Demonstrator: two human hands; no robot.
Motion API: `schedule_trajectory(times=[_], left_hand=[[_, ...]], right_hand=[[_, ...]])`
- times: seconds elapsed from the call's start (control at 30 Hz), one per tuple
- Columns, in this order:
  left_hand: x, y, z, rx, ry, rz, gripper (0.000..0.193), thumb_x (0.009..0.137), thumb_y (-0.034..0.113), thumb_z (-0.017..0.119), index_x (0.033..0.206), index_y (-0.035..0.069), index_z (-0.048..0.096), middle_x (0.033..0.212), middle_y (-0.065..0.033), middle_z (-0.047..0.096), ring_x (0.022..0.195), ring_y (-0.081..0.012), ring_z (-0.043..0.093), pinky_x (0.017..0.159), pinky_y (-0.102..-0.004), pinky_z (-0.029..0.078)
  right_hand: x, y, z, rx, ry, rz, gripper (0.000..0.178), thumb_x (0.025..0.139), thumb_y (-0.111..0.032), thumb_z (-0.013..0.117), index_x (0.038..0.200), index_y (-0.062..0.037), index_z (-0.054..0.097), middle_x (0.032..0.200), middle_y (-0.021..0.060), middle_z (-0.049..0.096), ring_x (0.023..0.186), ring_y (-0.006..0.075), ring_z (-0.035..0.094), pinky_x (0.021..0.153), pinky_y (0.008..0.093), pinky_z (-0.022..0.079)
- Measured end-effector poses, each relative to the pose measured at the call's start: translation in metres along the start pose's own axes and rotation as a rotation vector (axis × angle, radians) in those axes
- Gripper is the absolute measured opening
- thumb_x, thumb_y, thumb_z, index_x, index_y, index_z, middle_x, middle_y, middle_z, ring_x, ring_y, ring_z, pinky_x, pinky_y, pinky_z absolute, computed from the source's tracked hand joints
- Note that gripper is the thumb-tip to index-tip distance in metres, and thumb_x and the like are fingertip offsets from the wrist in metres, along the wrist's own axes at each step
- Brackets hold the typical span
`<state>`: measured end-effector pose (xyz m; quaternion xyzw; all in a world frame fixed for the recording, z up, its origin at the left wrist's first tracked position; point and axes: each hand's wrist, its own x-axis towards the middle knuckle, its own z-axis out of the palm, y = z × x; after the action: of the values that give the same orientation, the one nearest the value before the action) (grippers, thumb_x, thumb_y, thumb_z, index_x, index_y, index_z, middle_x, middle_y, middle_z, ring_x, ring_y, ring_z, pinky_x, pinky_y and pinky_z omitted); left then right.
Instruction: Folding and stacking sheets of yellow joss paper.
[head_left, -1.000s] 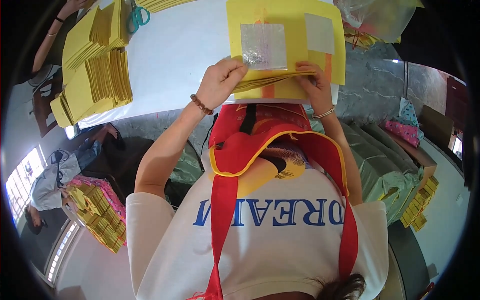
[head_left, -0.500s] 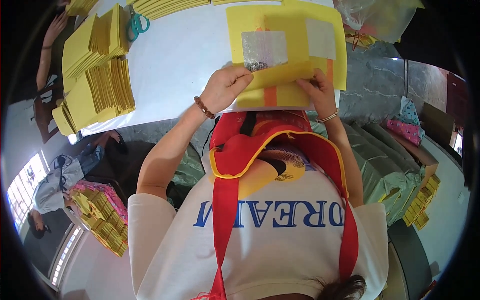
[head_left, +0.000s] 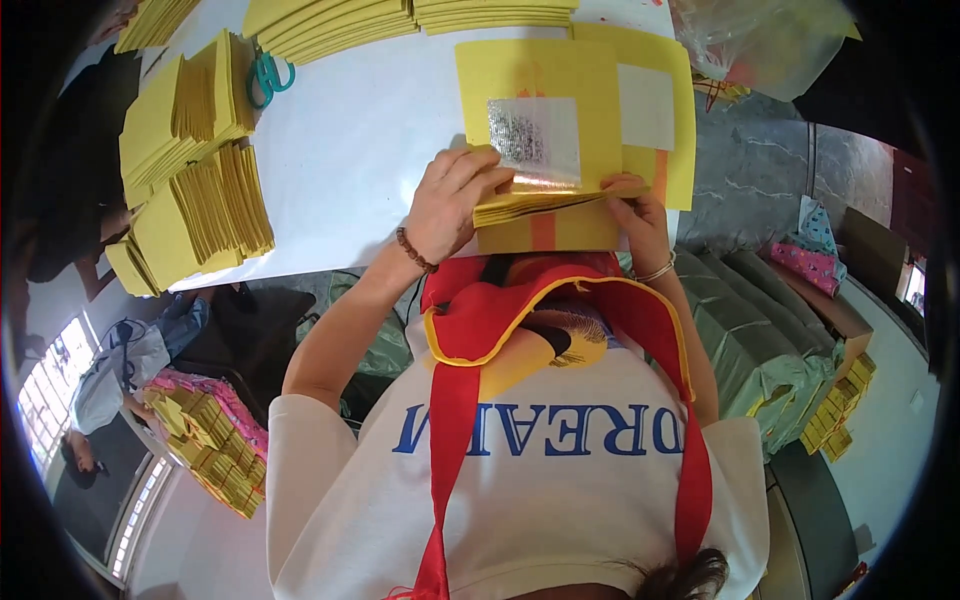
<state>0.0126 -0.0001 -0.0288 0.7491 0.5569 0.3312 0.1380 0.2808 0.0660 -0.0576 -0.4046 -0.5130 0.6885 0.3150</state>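
Yellow paper sheets [head_left: 590, 80] with a silver foil square [head_left: 535, 140] and an orange strip lie in front of me at the table's near edge. Their near part is folded up into a narrow layered flap [head_left: 550, 206], whose edge faces me. My left hand [head_left: 455, 195], a beaded bracelet at its wrist, is closed on the flap's left end, fingers over the paper beside the foil. At the flap's right end my right hand [head_left: 638, 212] pinches the paper between thumb and fingers. Beneath and to the right, another yellow sheet [head_left: 682, 100] carries a pale square [head_left: 646, 105].
Stacks of folded yellow paper [head_left: 215, 205] stand along the table's left side, with teal-handled scissors [head_left: 268, 78] beside them. More yellow stacks [head_left: 330, 28] line the far side. A clear plastic bag [head_left: 760, 40] is at the far right. Another person [head_left: 120, 355] is at the left.
The raised flap, earlier showing its broad face, now shows its thin layered edge, with the foil square more exposed. Both hands stay at its ends. The view has shifted slightly.
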Motion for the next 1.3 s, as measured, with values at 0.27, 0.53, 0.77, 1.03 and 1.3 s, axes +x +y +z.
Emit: schedule_trajectory(times=[0.27, 0.53, 0.77, 1.03, 1.3], left_hand=[[0.008, 0.003, -0.018, 0.098, -0.107, 0.069, 0.035, 0.070, 0.013, 0.061, 0.105, 0.011, 0.062, 0.107, -0.0070, 0.057, 0.099, -0.0262, 0.052, 0.083, -0.0347, 0.042], [0.000, 0.016, -0.029, -0.254, -0.127, -0.165, 0.026, 0.076, 0.015, 0.060, 0.102, 0.011, 0.062, 0.091, -0.0071, 0.059, 0.084, -0.0233, 0.055, 0.074, -0.0340, 0.042], [-0.004, 0.018, -0.004, -0.659, 0.125, -0.822, 0.024, 0.086, 0.022, 0.060, 0.097, 0.001, 0.062, 0.070, -0.0071, 0.059, 0.060, -0.0129, 0.050, 0.059, -0.0275, 0.043], [0.012, 0.004, -0.001, -0.741, 0.102, -1.066, 0.020, 0.086, 0.020, 0.062, 0.084, -0.001, 0.061, 0.058, 0.0030, 0.047, 0.054, -0.0050, 0.039, 0.049, -0.0233, 0.036], [0.018, -0.001, 0.002, -0.694, 0.116, -1.052, 0.024, 0.085, 0.022, 0.063, 0.076, -0.001, 0.058, 0.056, 0.0013, 0.048, 0.052, -0.0051, 0.039, 0.047, -0.0235, 0.034]], right_hand=[[0.002, -0.037, 0.013, -0.583, 0.087, -0.292, 0.039, 0.069, -0.018, 0.068, 0.105, -0.0063, 0.059, 0.115, 0.0097, 0.056, 0.110, 0.0296, 0.050, 0.098, 0.0372, 0.034], [0.003, -0.056, -0.003, -0.756, -0.290, -0.412, 0.032, 0.076, -0.024, 0.062, 0.103, -0.0074, 0.061, 0.108, 0.0085, 0.061, 0.108, 0.0295, 0.053, 0.090, 0.0397, 0.036], [0.006, -0.057, 0.018, -0.557, -0.081, -0.027, 0.028, 0.079, -0.014, 0.064, 0.104, -0.0011, 0.059, 0.101, 0.0112, 0.062, 0.097, 0.0261, 0.058, 0.081, 0.0340, 0.043], [0.030, -0.061, 0.047, -0.317, 0.297, -0.091, 0.037, 0.081, -0.010, 0.062, 0.116, -0.0013, 0.054, 0.088, 0.0065, 0.059, 0.077, 0.0105, 0.057, 0.062, 0.0227, 0.044], [0.037, -0.052, 0.036, -0.551, 0.223, 0.030, 0.035, 0.079, -0.008, 0.062, 0.114, -0.0075, 0.059, 0.079, 0.0024, 0.052, 0.062, 0.0091, 0.043, 0.055, 0.0224, 0.037]])
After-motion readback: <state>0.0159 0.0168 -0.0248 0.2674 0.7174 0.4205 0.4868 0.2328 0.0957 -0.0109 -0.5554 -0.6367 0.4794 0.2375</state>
